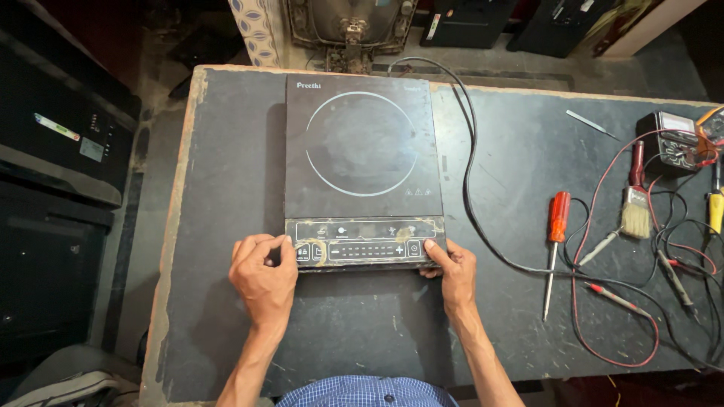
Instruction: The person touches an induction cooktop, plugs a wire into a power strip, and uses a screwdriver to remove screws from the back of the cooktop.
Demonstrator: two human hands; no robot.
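From the head view we see a black cooktop [363, 151] lying flat on the dark surface [226, 188]. Our left hand [264, 277] closes on its near left corner, and our right hand [451, 273] closes on the near right corner. Its cord [469, 166] trails right toward a red screwdriver [556, 230], a brush [636, 207] and a meter [673, 142].

Tabletop [226, 188]: dark, scuffed, with a worn pale edge.
Floor [162, 53]: grey, dusty.
Left side: black appliances [60, 143] stacked.
Far edge: patterned tile [256, 34], dark cases [467, 22].
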